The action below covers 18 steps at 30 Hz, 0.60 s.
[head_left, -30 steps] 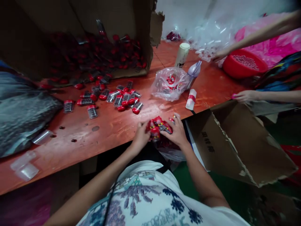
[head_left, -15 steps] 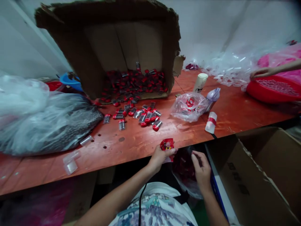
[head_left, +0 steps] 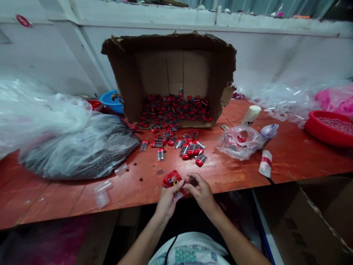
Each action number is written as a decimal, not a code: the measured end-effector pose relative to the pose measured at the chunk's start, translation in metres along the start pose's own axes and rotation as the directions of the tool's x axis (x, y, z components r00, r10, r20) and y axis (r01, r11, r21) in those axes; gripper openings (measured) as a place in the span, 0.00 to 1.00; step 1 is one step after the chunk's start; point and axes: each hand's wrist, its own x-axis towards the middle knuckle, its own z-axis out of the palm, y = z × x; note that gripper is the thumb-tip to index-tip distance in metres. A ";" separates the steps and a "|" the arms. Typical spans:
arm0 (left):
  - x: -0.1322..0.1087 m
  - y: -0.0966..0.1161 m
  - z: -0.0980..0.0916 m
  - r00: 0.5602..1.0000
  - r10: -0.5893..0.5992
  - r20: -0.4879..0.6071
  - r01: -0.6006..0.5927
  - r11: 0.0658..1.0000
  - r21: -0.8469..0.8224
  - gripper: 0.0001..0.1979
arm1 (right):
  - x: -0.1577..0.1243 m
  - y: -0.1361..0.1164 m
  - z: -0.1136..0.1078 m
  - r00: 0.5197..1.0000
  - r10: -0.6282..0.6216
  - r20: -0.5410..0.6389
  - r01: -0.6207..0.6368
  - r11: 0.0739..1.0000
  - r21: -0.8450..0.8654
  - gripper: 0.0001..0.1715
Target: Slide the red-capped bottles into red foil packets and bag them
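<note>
At the table's front edge: flat, shiny red packets with printed pictures (head_left: 171, 178) are held by the left hand (head_left: 167, 201), pinched between thumb and fingers.
Right hand (head_left: 204, 194): it is held close beside the packets, with thumb and finger bent toward each other; whether anything is pinched there cannot be told.
Below, on the right: an open brown cardboard box (head_left: 289, 224) is partly hidden in shadow.
On the red table (head_left: 68, 189), left of the hands: clear plastic tubes (head_left: 102, 198) and small dark round beads (head_left: 141, 179) are scattered.
Bag side: many dark beads are held in a big see-through plastic bag (head_left: 88, 147).
Right side: a white roll with a red band (head_left: 265, 163) is seen near a crumpled clear bag with red things inside (head_left: 230, 141).
Middle: little see-through tubs with red lids (head_left: 191, 148) are spread about.
Farther back: more tubs are heaped in a torn brown box, tipped on its side (head_left: 175, 71). Pale beads are held in a round red basin (head_left: 317, 127).
</note>
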 end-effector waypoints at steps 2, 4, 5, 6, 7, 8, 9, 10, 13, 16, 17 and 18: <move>0.001 0.004 -0.005 0.999 -0.031 -0.011 0.031 0.999 -0.024 0.11 | 0.003 -0.004 0.008 0.999 0.022 0.028 -0.022 1.000 -0.003 0.16; 0.002 0.008 -0.008 0.996 -0.084 -0.021 0.083 0.994 -0.065 0.10 | 0.004 -0.008 0.013 0.996 0.050 0.068 -0.050 0.999 0.000 0.15; 0.002 0.009 -0.009 0.993 -0.113 -0.021 0.111 0.990 -0.084 0.08 | 0.005 -0.009 0.014 0.994 0.060 0.087 -0.060 0.998 -0.001 0.14; 0.002 0.011 -0.010 0.991 -0.135 -0.015 0.133 0.986 -0.099 0.07 | 0.004 -0.010 0.015 0.993 0.061 0.102 -0.061 0.998 -0.004 0.14; 0.002 0.012 -0.011 0.989 -0.148 -0.006 0.147 0.983 -0.111 0.07 | 0.004 -0.010 0.015 0.992 0.057 0.108 -0.056 0.998 -0.015 0.14; 0.002 0.012 -0.011 0.988 -0.155 0.001 0.154 0.981 -0.118 0.06 | 0.004 -0.010 0.014 0.993 0.048 0.106 -0.045 0.998 -0.031 0.14; 0.001 0.013 -0.012 0.987 -0.159 0.006 0.158 0.980 -0.121 0.06 | 0.004 -0.011 0.014 0.995 0.039 0.096 -0.034 0.998 -0.051 0.15; 0.001 0.012 -0.011 0.986 -0.166 0.011 0.166 0.978 -0.124 0.06 | 0.003 -0.010 0.014 0.996 0.032 0.082 -0.027 0.997 -0.069 0.17; -0.001 0.008 -0.008 0.976 -0.213 0.047 0.217 0.964 -0.150 0.05 | 0.000 -0.010 0.013 0.998 0.044 0.054 -0.040 0.997 -0.067 0.21; -0.004 0.003 -0.006 0.965 -0.240 0.105 0.255 0.950 -0.180 0.03 | -0.003 -0.011 0.010 0.994 0.077 0.082 -0.079 0.997 0.014 0.19; -0.004 0.002 -0.005 0.966 -0.236 0.105 0.252 0.952 -0.175 0.03 | -0.004 -0.011 0.008 0.992 0.082 0.097 -0.085 0.996 0.031 0.19; -0.005 0.002 -0.006 0.969 -0.228 0.091 0.240 0.958 -0.160 0.02 | -0.004 -0.012 0.006 0.991 0.078 0.107 -0.082 0.996 0.035 0.19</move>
